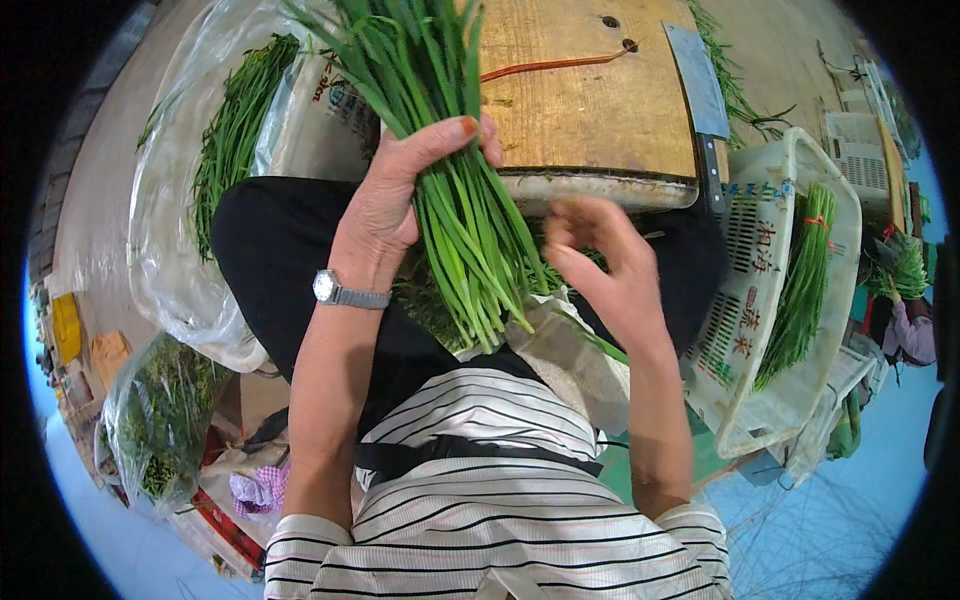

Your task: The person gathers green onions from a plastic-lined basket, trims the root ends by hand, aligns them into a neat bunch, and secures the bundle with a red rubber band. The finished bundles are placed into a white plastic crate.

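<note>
My left hand [416,176], with a watch on its wrist, grips a bunch of long green garlic chives [469,217]. Pale stem ends point down toward my lap; the leaves run up past the frame's top edge. Just right of the stem ends is my right hand [592,244], blurred, its fingers apart and curled, holding nothing visible. Beyond the hands lies a wooden board [585,112] with a reddish-brown strip [555,67] across it. A cleaver [697,82] rests along the board's right edge. Loose greens [435,300] lie in my lap beside a pale sack [574,360].
At left, a plastic-lined crate [169,232] holds more chives [244,127]; a clear bag of greens [161,420] stands below it. At right, a white plastic crate [791,165] holds a tied bunch [806,277]. Another person [907,330] is at far right.
</note>
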A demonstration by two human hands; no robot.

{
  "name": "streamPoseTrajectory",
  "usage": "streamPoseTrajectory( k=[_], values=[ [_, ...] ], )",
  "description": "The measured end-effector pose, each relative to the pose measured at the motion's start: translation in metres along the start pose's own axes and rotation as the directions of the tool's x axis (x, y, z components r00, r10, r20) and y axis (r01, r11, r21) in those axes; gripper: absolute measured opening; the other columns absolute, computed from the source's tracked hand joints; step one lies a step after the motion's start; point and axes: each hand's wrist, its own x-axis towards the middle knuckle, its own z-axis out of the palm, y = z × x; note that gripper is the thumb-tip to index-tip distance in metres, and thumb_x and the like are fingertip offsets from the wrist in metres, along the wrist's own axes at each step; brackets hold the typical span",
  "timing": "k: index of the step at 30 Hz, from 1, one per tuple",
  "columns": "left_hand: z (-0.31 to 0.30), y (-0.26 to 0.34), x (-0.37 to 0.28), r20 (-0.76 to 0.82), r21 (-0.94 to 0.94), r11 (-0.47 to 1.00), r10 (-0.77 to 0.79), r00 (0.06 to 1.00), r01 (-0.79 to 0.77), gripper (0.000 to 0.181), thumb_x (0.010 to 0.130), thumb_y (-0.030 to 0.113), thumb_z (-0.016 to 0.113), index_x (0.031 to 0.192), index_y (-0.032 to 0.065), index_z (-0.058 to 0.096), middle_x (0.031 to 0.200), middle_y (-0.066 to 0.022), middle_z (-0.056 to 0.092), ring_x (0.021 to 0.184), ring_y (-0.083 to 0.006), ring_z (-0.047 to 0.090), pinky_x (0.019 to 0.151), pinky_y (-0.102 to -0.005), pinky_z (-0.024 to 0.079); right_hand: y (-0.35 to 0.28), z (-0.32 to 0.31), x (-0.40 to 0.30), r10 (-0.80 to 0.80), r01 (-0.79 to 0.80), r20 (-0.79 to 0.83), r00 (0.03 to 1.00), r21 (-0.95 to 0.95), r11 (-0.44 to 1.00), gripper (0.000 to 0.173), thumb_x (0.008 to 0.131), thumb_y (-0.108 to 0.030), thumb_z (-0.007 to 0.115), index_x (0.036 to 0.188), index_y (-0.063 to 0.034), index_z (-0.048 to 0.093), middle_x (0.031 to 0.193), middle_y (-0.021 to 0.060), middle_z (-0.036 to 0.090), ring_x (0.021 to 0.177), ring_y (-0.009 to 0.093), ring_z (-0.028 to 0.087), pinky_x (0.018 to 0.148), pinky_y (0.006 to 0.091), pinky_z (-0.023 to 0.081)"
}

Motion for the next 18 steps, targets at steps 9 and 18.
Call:
streamPoseTrajectory(
  k=[9, 18],
  values=[
    [-0.002, -0.009, -0.004, -0.098, -0.224, 0.969, 0.088, 0.991, -0.108, 0.025, 0.088, 0.011, 0.063, 0.109, 0.0023, 0.053, 0.089, -0.0069, 0.057, 0.083, -0.0186, 0.059, 0.073, -0.0318, 0.055, 0.030, 0.030, -0.062, -0.326, 0.287, -0.086, 0.941, -0.306, 0.908, 0.019, 0.073, -0.002, 0.072, 0.087, -0.0006, 0.060, 0.076, 0.0106, 0.057, 0.066, 0.023, 0.056, 0.058, 0.0319, 0.046],
    [-0.017, -0.006, -0.013, -0.146, -0.345, 0.926, 0.106, 0.984, -0.151, 0.024, 0.089, 0.010, 0.060, 0.110, 0.0017, 0.052, 0.088, -0.0045, 0.051, 0.083, -0.0185, 0.053, 0.084, -0.0344, 0.048, 0.037, 0.027, -0.081, -0.344, 0.268, -0.196, 0.918, -0.331, 0.905, 0.015, 0.074, 0.003, 0.068, 0.086, -0.0015, 0.060, 0.076, 0.0107, 0.058, 0.066, 0.025, 0.055, 0.059, 0.0331, 0.045]
  ],
)
